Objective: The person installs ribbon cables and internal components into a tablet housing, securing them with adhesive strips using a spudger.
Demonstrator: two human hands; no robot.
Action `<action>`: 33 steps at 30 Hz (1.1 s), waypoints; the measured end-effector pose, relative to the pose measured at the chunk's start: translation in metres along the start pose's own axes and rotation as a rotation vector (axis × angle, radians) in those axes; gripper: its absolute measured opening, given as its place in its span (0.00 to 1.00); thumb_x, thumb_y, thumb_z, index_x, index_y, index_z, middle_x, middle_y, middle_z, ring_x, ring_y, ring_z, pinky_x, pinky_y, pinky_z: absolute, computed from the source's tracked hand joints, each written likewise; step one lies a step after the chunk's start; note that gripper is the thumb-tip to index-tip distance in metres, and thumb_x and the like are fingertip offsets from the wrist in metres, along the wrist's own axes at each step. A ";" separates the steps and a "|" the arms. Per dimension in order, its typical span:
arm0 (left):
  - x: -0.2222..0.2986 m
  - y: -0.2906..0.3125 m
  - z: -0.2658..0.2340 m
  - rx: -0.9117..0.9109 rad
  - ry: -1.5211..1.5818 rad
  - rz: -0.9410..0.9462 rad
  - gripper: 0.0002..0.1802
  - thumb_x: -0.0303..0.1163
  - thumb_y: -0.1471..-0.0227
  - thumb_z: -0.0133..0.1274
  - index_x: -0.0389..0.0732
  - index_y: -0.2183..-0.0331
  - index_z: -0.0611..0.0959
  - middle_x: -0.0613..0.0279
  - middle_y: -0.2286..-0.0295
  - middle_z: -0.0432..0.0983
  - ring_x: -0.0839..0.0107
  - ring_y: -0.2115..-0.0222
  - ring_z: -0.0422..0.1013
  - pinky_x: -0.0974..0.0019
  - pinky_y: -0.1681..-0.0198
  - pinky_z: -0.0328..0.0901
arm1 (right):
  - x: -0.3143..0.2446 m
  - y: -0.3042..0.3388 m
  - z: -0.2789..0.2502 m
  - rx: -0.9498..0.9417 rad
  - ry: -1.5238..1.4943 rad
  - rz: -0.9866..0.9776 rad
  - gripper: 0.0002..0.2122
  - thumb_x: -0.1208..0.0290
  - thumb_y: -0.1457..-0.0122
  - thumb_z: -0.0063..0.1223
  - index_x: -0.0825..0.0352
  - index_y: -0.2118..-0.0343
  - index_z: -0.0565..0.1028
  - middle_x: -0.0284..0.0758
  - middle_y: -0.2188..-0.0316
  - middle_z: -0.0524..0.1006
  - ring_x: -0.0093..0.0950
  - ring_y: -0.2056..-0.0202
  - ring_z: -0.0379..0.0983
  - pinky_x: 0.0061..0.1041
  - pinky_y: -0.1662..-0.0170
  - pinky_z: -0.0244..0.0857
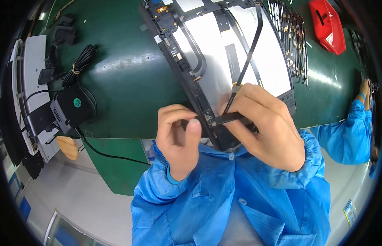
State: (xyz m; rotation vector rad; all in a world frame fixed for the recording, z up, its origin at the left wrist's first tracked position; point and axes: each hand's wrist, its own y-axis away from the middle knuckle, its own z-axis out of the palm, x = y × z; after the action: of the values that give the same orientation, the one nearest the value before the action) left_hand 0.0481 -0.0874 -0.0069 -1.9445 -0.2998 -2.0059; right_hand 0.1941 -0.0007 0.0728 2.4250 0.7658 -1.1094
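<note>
An opened tablet (207, 45) lies tilted on the bench, its white battery packs and black frame with small circuit boards exposed. My left hand (178, 137) is curled at the near left edge of the tablet, thumb and forefinger closed around a dark part there. Over the near end of the tablet, my right hand (265, 123) pinches a long black flat cable (249, 55), which runs up across the battery packs. A dark flat end (228, 119) reaches from under the right fingers to a small connector by the frame. The right fingertips are partly hidden.
Many thin flat cables (290, 41) lie bundled right of the tablet. Beyond them sits a red bin (328, 26). A black power adapter (74, 104) and a coiled cord (78, 65) lie on the left of the green bench (125, 94). Another person's blue sleeve (349, 133) shows far right.
</note>
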 end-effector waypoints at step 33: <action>0.015 0.002 -0.017 -0.100 0.179 -0.268 0.09 0.25 0.52 0.56 0.31 0.68 0.75 0.57 0.70 0.72 0.72 0.70 0.69 0.71 0.63 0.64 | -0.007 0.002 0.007 -0.017 -0.145 -0.040 0.09 0.82 0.58 0.59 0.70 0.71 0.75 0.38 0.74 0.70 0.35 0.76 0.70 0.27 0.73 0.64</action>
State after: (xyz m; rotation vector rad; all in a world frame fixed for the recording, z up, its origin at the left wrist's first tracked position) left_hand 0.0333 -0.0972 0.0076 -1.8461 -0.4435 -2.3907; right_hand 0.1874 -0.0085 0.0742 2.2955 0.7768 -1.2727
